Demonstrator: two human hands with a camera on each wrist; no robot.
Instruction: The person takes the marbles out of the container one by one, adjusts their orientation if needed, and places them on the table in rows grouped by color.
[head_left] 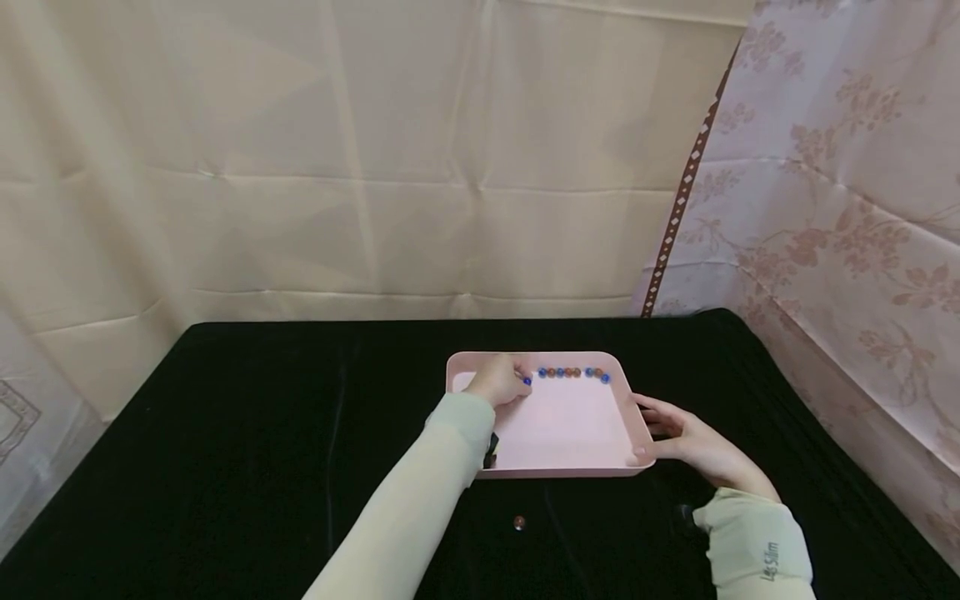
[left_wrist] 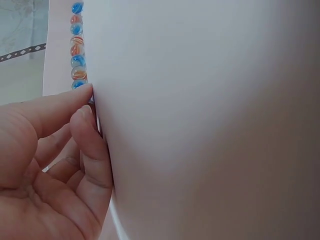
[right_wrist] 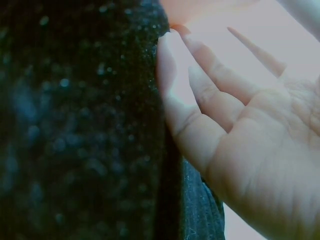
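Observation:
My left hand [head_left: 497, 382] reaches over the left side of a pink tray [head_left: 562, 471] and pinches a dark blue marble [head_left: 527, 381] between thumb and forefinger. In the left wrist view the fingertips mostly hide this marble, close to the end of a row of blue and orange-swirled glass marbles [left_wrist: 77, 61]. That row [head_left: 559, 372] runs along the tray's far wall, with a small gap in it and its rightmost marble slightly nearer me. At the tray's right side, my right hand [head_left: 701, 446] holds the edge, thumb over the rim and fingers along the outside.
One brownish marble [head_left: 519, 522] lies on the black cloth [head_left: 247, 450] in front of the tray. Beyond the table hang a cream curtain [head_left: 375, 167] and, to the right, a pink floral one [head_left: 840, 192]. A small dark device [head_left: 491, 451] sits at my left wrist.

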